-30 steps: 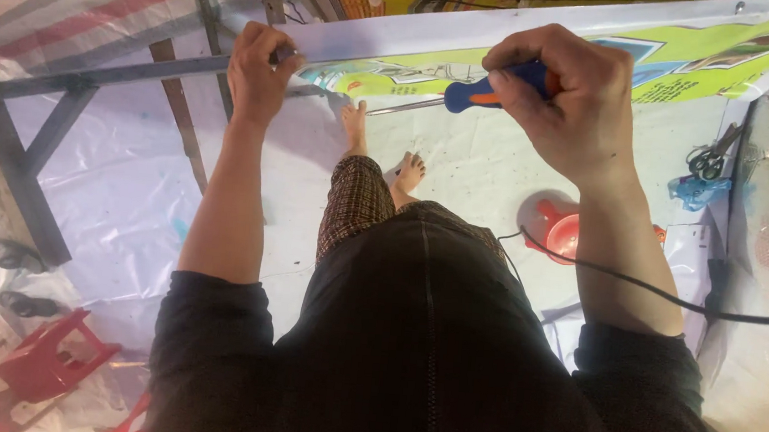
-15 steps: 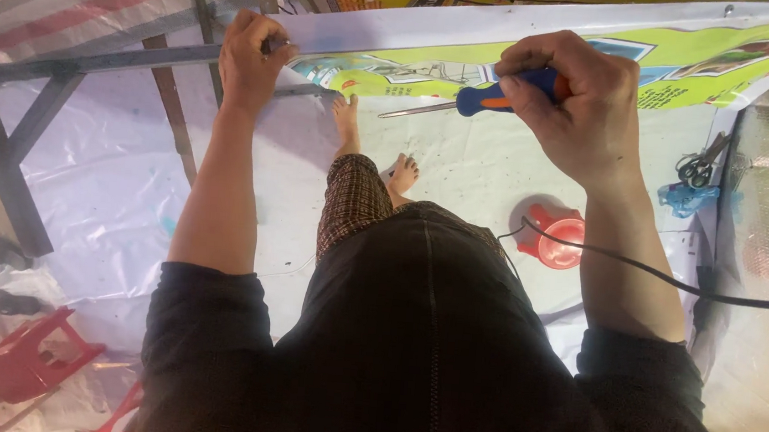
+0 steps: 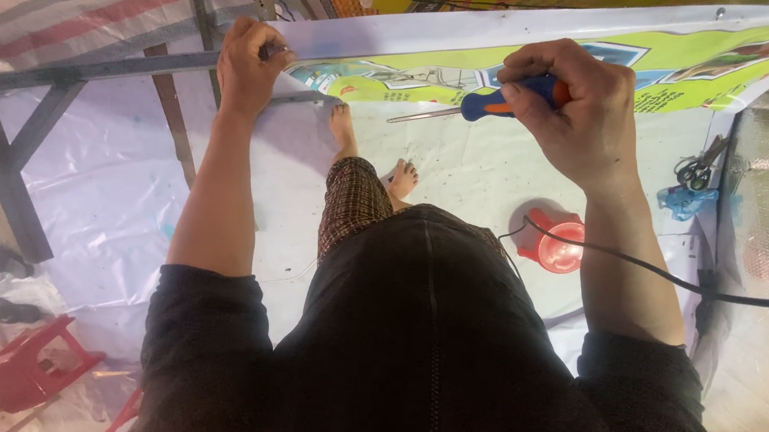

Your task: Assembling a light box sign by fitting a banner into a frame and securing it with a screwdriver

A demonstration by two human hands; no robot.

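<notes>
Shifted since the earlier frames: left hand [image 3: 248,66] slightly rightward along the banner edge, right hand [image 3: 576,108] lower and nearer mid-frame, red bowl now more toward 4 o'clock. Left hand: at 11 o'clock, fingers clenched on the top edge of the printed banner [image 3: 508,43], pinching it against the grey metal frame bar [image 3: 94,70]. Right hand: at 1 o'clock, fingers wrapped tight around the blue-and-orange handle of a screwdriver [image 3: 466,108]; metal shaft pointing toward 9 o'clock, tip just below the banner's yellow-green printed strip, contact with the sheet not discernible. Banner: white-backed, coloured print along the top, hung across the frame from 11 to 2 o'clock, lower part falling to the floor. Bare feet [image 3: 401,179] at centre, on the white plastic sheet [image 3: 112,185] covering the floor. Red bowl [image 3: 554,246] on that sheet at 4 o'clock, just beside the right forearm. Black cable [image 3: 717,292] running from near the bowl toward 3 o'clock, crossing in front of the right forearm. Scissors [image 3: 695,167] and blue item at 2 o'clock near the frame post. Red plastic stool [image 3: 30,366] at 8 o'clock, well apart from both hands.
</notes>
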